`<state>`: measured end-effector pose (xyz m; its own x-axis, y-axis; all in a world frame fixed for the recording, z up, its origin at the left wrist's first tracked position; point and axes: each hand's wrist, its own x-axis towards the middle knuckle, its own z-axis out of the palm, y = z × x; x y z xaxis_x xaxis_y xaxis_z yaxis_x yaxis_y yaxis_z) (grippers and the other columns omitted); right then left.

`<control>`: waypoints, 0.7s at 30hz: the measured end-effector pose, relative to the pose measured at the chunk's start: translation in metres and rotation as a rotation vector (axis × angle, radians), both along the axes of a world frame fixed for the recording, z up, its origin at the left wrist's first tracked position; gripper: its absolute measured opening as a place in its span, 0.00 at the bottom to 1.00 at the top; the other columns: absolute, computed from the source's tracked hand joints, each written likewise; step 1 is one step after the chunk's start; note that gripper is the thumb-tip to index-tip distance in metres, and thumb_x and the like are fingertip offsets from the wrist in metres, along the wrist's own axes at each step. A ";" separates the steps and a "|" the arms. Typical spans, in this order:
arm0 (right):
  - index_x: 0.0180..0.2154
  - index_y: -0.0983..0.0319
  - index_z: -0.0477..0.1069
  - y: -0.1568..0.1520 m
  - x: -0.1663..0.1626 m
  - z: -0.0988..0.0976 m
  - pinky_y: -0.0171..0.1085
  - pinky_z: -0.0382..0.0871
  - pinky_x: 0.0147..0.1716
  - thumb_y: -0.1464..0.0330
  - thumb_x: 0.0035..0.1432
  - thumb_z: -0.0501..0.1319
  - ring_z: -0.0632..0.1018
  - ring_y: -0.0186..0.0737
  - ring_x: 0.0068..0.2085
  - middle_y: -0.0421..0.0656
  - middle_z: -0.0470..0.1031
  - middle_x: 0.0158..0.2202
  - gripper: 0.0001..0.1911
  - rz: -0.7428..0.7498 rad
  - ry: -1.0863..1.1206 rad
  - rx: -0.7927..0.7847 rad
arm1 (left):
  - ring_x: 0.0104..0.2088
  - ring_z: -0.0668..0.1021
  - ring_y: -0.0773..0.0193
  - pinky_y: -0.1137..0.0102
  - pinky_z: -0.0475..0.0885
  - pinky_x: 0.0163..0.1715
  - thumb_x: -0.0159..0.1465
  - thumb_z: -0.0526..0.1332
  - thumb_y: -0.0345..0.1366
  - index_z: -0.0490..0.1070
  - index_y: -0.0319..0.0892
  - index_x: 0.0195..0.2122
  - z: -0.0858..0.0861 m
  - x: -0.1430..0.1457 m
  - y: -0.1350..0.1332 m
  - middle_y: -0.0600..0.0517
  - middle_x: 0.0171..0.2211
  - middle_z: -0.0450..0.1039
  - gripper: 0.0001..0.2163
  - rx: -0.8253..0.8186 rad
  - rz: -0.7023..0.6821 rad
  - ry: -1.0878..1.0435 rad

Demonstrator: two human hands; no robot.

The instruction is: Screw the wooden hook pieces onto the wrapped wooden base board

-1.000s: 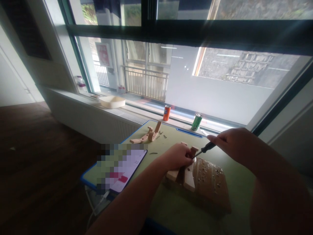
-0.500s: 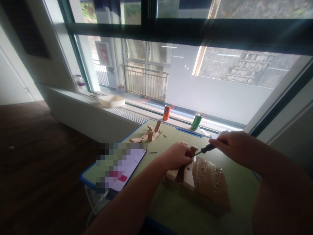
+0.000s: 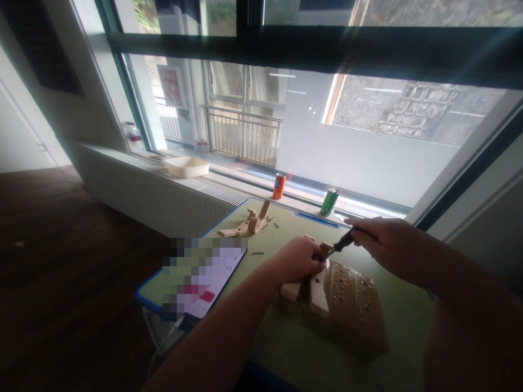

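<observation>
My right hand [image 3: 379, 239] is closed around the dark handle of a screwdriver [image 3: 345, 239], its forefinger stretched out past the handle. The shaft slants down to the left, and its tip meets the wood beside my left fingertips. My left hand [image 3: 300, 258] has its fingers pressed around a pale wooden hook [image 3: 319, 294] with a dark screw hole in it. That hook lies on a brown board [image 3: 355, 305] with a shiny film and many small holes. A second wooden piece [image 3: 291, 290] lies alongside, partly under my left hand. Any screw at the tip is hidden by my fingers.
More wooden hooks [image 3: 249, 222] and several loose screws [image 3: 276, 225] lie at the back of the green table [image 3: 278, 337]. A phone [image 3: 218, 280] lies on the left. An orange can [image 3: 279, 187], a green can [image 3: 329, 202] and a cream tray [image 3: 187, 167] stand along the windowsill.
The screwdriver has tipped somewhat steeper, and my right hand has shifted its hold, with the forefinger now extended. My left hand stays at the same hook.
</observation>
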<state>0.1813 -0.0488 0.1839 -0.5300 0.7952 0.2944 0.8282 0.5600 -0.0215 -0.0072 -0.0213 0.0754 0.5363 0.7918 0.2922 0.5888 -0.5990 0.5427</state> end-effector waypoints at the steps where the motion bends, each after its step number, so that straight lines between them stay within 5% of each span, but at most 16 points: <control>1: 0.35 0.58 0.75 0.001 0.000 0.000 0.33 0.63 0.25 0.59 0.60 0.49 0.75 0.37 0.28 0.43 0.77 0.29 0.18 -0.019 -0.012 0.000 | 0.30 0.70 0.65 0.72 0.62 0.30 0.56 0.57 0.40 0.76 0.39 0.30 0.000 0.000 0.000 0.51 0.28 0.68 0.11 -0.003 -0.001 0.001; 5: 0.25 0.60 0.75 0.008 -0.003 -0.001 0.34 0.60 0.21 0.53 0.58 0.49 0.72 0.36 0.21 0.43 0.74 0.20 0.24 -0.077 -0.040 0.019 | 0.30 0.70 0.65 0.72 0.62 0.30 0.56 0.57 0.40 0.76 0.39 0.31 0.000 0.000 -0.001 0.50 0.29 0.68 0.11 -0.013 0.012 -0.001; 11: 0.44 0.57 0.73 0.006 -0.006 -0.005 0.35 0.66 0.29 0.59 0.59 0.52 0.77 0.39 0.31 0.43 0.78 0.35 0.17 -0.027 0.056 0.102 | 0.31 0.70 0.65 0.72 0.62 0.30 0.55 0.58 0.40 0.76 0.39 0.31 0.000 0.000 -0.001 0.50 0.30 0.69 0.12 -0.042 0.019 -0.005; 17: 0.44 0.59 0.72 0.005 -0.003 -0.007 0.34 0.67 0.33 0.66 0.61 0.49 0.77 0.37 0.35 0.43 0.77 0.38 0.16 0.057 0.041 0.120 | 0.31 0.70 0.65 0.72 0.62 0.31 0.55 0.58 0.41 0.76 0.39 0.31 0.000 0.000 -0.001 0.50 0.29 0.69 0.11 -0.039 0.025 0.002; 21: 0.34 0.60 0.75 0.011 -0.009 -0.005 0.35 0.64 0.26 0.61 0.61 0.50 0.75 0.37 0.27 0.42 0.77 0.29 0.17 -0.023 0.021 0.112 | 0.31 0.70 0.65 0.72 0.62 0.30 0.55 0.58 0.40 0.76 0.39 0.30 -0.001 0.001 0.000 0.50 0.30 0.69 0.11 -0.021 0.036 0.003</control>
